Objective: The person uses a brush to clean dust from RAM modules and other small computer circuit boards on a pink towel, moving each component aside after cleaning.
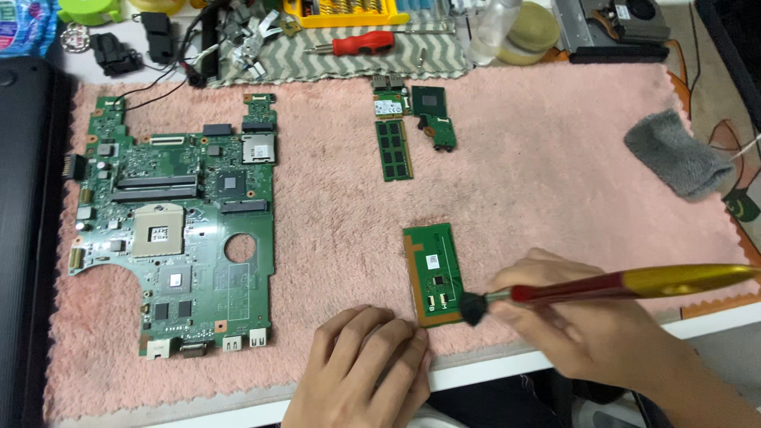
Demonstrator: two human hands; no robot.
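— While the right hand [587,325] grips the red-and-gold brush [626,285], where is the bristle tip?
— Touching the small green board's [433,273] lower right corner, on the pink mat [515,182] near the counter [491,371] edge.
— And the left hand [365,364]?
— Fingers [396,349] curled flat, empty, pressing the mat beside that board

A small white rectangular label [433,261] sits near the middle of the small green circuit board [434,274] lying toward the front edge of the pink mat [539,174]. At the mat's far left corner, a blue package [24,24] with white and red patches shows only in part, cut off by the picture's edge. Above the mat's far edge, a yellow rectangular case [349,12] holds rows of slim tool bits.
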